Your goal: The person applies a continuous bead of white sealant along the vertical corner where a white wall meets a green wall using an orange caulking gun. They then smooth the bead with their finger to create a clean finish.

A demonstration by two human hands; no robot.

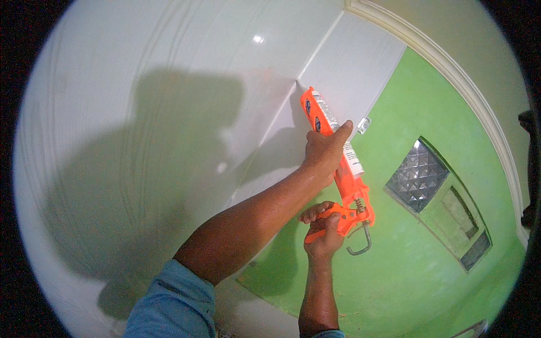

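From the wearer's head, one fisheye camera looks past the left hand [327, 151] and right hand [324, 241], both near, toward white panelling [191, 39], frame left, and a green wall [389, 281], frame right.

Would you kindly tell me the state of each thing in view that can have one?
Gun: held, tilted
Left hand: closed around the gun
Right hand: gripping the gun lower down; how hard it squeezes is unclear
Cartridge: seated in the gun
Nozzle: tip at the seam; contact unclear
Rod: hooked end sticking out behind
Glass pane: no break visible
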